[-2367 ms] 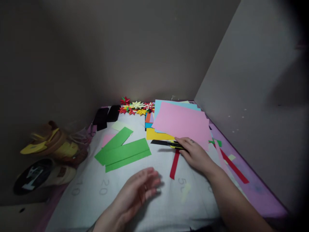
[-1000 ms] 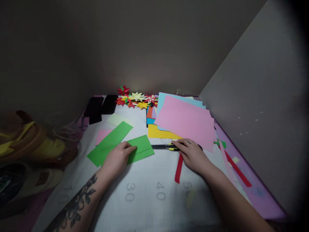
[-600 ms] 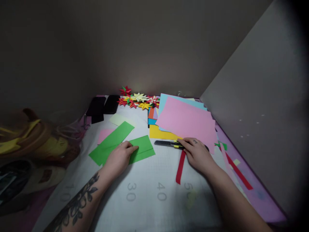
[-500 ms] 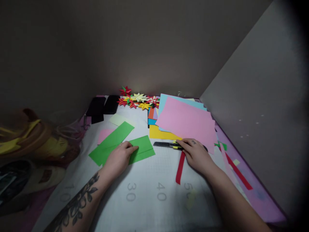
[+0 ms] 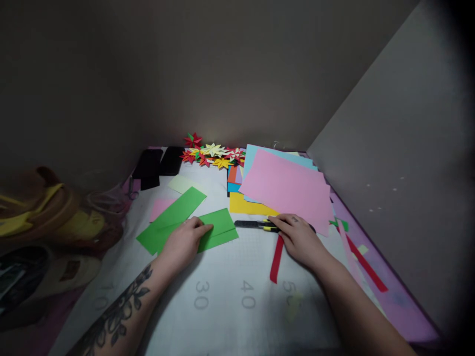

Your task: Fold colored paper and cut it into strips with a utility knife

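Between the worktop (image 5: 404,312)'s centre and left edge, your left hand (image 5: 183,240) rests on the green paper (image 5: 221,222), its grip unclear, so press evenly, fingers clear of the knife (image 5: 254,224) gripped in your right hand (image 5: 301,240), pointing at the paper.

The white sheet (image 5: 222,326) reads 10, 30, 40, partly hidden 50.

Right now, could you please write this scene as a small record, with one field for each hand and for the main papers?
Left hand: resting on two overlapping green paper strips
Right hand: holding a black-and-yellow utility knife
Knife direction: front end toward the green paper strips
Red paper strip: upper end hidden at the right hand
Sheet order: pink sheet over light-blue sheet, yellow sheet partly underneath
Paper stars: clustered near the back wall
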`<action>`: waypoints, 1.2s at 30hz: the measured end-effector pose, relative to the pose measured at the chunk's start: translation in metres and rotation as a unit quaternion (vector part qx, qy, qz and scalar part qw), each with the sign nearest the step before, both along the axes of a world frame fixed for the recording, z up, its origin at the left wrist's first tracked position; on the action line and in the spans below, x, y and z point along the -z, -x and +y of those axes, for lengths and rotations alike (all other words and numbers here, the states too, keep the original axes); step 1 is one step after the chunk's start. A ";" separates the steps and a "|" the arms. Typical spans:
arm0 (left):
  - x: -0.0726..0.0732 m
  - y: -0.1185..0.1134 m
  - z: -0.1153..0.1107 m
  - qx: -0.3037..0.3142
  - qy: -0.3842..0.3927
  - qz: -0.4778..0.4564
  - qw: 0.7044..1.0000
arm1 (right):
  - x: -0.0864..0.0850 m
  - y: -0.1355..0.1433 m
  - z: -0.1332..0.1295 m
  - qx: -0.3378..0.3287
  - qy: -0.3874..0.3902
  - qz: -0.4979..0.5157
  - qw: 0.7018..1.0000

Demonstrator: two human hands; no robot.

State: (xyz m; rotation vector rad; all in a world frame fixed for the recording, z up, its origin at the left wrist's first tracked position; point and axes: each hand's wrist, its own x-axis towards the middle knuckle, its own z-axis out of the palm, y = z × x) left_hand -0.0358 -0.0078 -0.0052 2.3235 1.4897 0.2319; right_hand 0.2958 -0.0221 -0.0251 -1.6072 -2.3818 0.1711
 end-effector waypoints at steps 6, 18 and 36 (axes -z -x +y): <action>0.003 -0.002 0.002 -0.013 -0.003 -0.018 1.000 | -0.003 0.011 0.008 -0.035 0.002 -0.024 0.999; 0.002 -0.008 0.011 -0.011 -0.018 0.094 0.995 | -0.011 0.050 0.024 -0.101 -0.014 -0.070 0.992; 0.000 -0.014 0.012 -0.027 0.010 0.161 0.987 | -0.006 0.051 0.021 -0.086 -0.004 -0.066 0.994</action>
